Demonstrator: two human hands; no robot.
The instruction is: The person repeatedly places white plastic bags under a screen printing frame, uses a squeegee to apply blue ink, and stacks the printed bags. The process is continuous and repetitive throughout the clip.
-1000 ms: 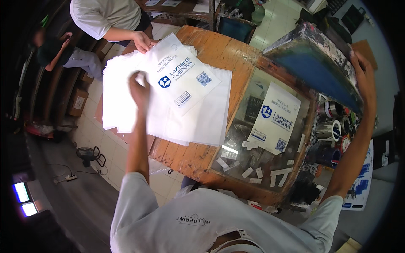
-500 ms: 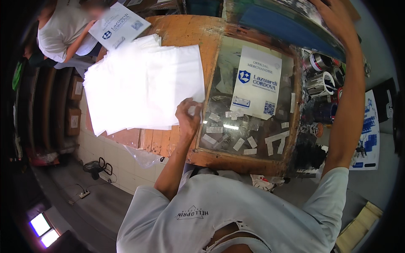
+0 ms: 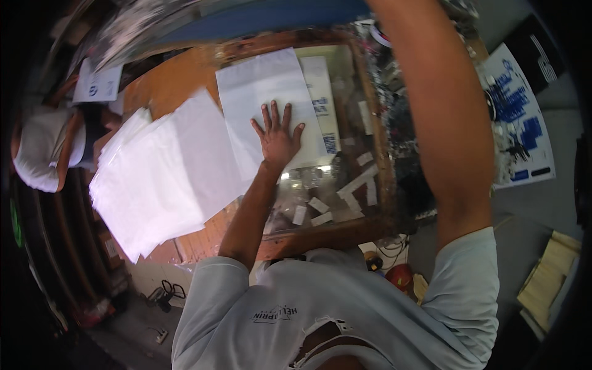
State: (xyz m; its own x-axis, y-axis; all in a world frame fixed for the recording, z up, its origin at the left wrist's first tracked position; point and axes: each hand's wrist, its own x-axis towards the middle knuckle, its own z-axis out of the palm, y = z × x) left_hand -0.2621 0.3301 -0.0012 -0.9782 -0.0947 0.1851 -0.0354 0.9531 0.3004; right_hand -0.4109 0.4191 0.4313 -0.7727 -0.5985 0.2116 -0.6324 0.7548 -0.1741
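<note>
My left hand [image 3: 279,139] lies flat with fingers spread on a thin white sheet [image 3: 240,92]. That sheet rests over the left part of a clear panel in a wooden frame [image 3: 327,234], partly covering a white sheet with blue print [image 3: 319,80]. To its left, a fanned stack of thin white sheets [image 3: 160,166] spreads over the wooden table. My right arm [image 3: 441,117] reaches up past the top edge, so its hand is out of sight. A blue screen with a frame [image 3: 265,21], blurred, stands raised along the far side.
Small pale tape strips [image 3: 357,185] stick to the panel. Blue-stained paper [image 3: 518,117] lies at the right. At the far left, another person [image 3: 46,145] is near a printed white sheet [image 3: 98,83]. Folded tan cloth [image 3: 549,280] sits at lower right.
My left hand has gone from pinching at the stack's right edge to lying flat on a white sheet now over the panel. My right hand has left the view. The head view has shifted.
</note>
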